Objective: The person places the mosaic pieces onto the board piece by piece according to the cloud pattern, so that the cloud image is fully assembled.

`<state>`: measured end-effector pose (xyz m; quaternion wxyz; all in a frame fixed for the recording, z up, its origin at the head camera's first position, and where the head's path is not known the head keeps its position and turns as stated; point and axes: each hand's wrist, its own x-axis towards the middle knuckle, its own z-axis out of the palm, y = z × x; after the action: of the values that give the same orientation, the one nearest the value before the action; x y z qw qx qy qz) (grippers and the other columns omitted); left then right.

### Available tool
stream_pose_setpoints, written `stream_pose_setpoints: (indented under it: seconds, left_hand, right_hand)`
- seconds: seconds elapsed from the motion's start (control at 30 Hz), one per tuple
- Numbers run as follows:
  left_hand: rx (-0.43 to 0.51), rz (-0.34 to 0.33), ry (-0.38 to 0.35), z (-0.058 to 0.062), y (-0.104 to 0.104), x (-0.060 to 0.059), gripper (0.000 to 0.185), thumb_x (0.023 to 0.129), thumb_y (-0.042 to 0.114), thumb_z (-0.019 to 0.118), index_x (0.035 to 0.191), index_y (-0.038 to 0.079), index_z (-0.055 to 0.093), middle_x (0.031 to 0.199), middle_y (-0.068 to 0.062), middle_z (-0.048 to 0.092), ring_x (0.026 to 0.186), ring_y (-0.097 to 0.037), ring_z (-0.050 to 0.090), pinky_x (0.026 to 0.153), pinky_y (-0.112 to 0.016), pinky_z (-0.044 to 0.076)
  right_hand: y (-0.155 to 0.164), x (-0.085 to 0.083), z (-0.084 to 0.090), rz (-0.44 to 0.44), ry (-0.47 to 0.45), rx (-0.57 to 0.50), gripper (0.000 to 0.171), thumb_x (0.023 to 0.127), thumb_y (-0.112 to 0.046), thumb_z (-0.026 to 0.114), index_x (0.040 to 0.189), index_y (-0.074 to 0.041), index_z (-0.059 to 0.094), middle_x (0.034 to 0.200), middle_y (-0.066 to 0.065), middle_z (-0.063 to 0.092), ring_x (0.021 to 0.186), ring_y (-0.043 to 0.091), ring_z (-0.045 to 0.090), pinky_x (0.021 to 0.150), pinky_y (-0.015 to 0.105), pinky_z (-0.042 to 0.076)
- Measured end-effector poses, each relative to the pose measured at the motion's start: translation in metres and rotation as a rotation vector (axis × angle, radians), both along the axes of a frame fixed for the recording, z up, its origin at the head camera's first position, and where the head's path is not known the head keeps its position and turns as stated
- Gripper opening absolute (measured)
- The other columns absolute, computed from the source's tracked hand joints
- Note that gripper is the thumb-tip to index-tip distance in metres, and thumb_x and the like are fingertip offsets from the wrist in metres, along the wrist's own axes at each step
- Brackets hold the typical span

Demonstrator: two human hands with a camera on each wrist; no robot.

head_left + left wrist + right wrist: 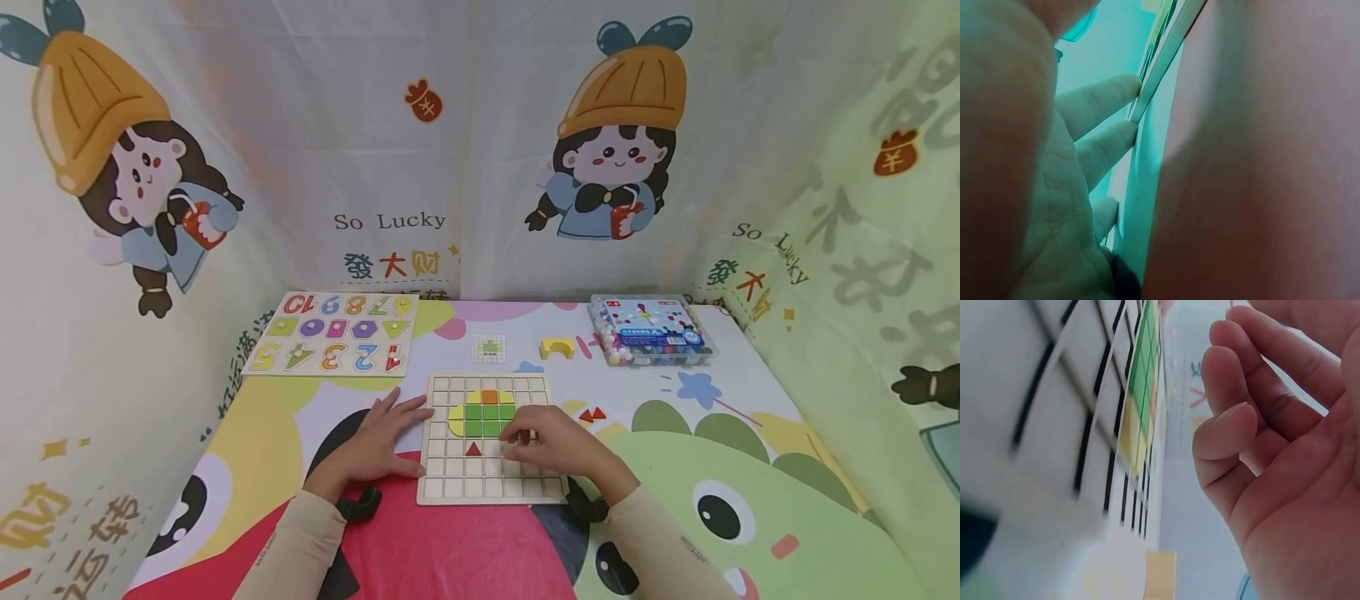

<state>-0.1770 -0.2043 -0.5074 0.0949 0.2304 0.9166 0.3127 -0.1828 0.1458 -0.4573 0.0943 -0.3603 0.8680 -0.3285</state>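
A wooden grid board (457,490) lies flat on the table. Green squares (491,412), yellow curved pieces (456,419) and an orange square (490,397) form a rounded patch on it, and a red triangle (473,449) sits below them. My left hand (378,437) has its fingers spread, with fingertips and thumb at the board's left edge; the left wrist view shows fingers (1107,147) against that edge. Over the board's right part hovers my right hand (558,442), fingers loosely bent. Nothing shows between its thumb and fingers (1225,378) in the right wrist view.
Behind the board lie a small pattern card (489,349) and a yellow arch block (557,348). Red triangles (592,414) lie to its right. A clear plastic box (652,330) stands back right, a number puzzle board (330,333) back left. Printed curtains surround the table.
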Motion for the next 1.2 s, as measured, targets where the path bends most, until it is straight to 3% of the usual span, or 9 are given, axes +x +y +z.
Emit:
stream_pose_setpoints:
  seconds: [0.23, 0.5, 0.73, 0.83, 1.03, 1.2]
  left_hand:
    - [0.002, 0.007, -0.009, 0.0, 0.002, 0.001, 0.093, 0.074, 0.05, 0.089, 0.155, 0.018, 0.054, 0.171, -0.009, 0.038, 0.163, -0.047, 0.008, 0.128, -0.074, 0.007]
    - [0.0, 0.013, -0.021, -0.001, 0.002, 0.001, 0.095, 0.074, 0.052, 0.088, 0.156, 0.018, 0.053, 0.171, -0.009, 0.037, 0.164, -0.046, 0.007, 0.128, -0.074, 0.006]
    - [0.006, 0.016, -0.021, 0.001, 0.001, 0.002, 0.094, 0.074, 0.051, 0.088, 0.155, 0.018, 0.053, 0.171, -0.008, 0.038, 0.164, -0.046, 0.007, 0.128, -0.074, 0.006]
    - [0.011, 0.017, -0.024, 0.002, 0.002, 0.002, 0.094, 0.074, 0.05, 0.088, 0.155, 0.017, 0.054, 0.171, -0.009, 0.038, 0.163, -0.046, 0.007, 0.128, -0.074, 0.005]
    - [0.015, 0.014, -0.026, 0.003, 0.002, 0.002, 0.094, 0.074, 0.048, 0.088, 0.155, 0.016, 0.054, 0.171, -0.01, 0.038, 0.163, -0.047, 0.007, 0.128, -0.074, 0.004]
    - [0.004, 0.013, -0.023, 0.003, 0.003, 0.002, 0.095, 0.074, 0.05, 0.088, 0.156, 0.017, 0.053, 0.171, -0.01, 0.037, 0.163, -0.047, 0.007, 0.128, -0.074, 0.005]
  right_hand:
    - [0.033, 0.007, -0.002, -0.11, 0.003, -0.04, 0.013, 0.095, -0.023, 0.081, 0.106, -0.016, 0.081, 0.09, -0.013, 0.069, 0.082, 0.001, 0.058, 0.071, 0.022, 0.052]
    - [0.065, 0.002, -0.005, -0.186, 0.072, -0.089, 0.018, 0.093, -0.018, 0.083, 0.108, -0.011, 0.08, 0.093, -0.008, 0.072, 0.079, 0.0, 0.057, 0.067, 0.022, 0.052]
    - [0.087, -0.008, -0.016, -0.329, 0.21, -0.097, 0.019, 0.085, -0.012, 0.088, 0.103, -0.011, 0.082, 0.093, 0.0, 0.075, 0.083, 0.019, 0.059, 0.069, 0.025, 0.049]
    - [0.094, -0.012, -0.019, -0.378, 0.219, -0.087, 0.022, 0.084, -0.012, 0.089, 0.105, -0.01, 0.082, 0.097, 0.005, 0.077, 0.089, 0.026, 0.058, 0.073, 0.031, 0.048]
    - [0.104, -0.016, -0.024, -0.431, 0.198, -0.041, 0.028, 0.085, -0.014, 0.089, 0.112, -0.009, 0.081, 0.11, 0.005, 0.077, 0.102, 0.026, 0.058, 0.086, 0.044, 0.05]
    - [0.108, -0.018, -0.027, -0.423, 0.17, 0.015, 0.027, 0.087, -0.013, 0.087, 0.112, -0.01, 0.08, 0.113, 0.008, 0.077, 0.098, 0.023, 0.056, 0.082, 0.04, 0.048]
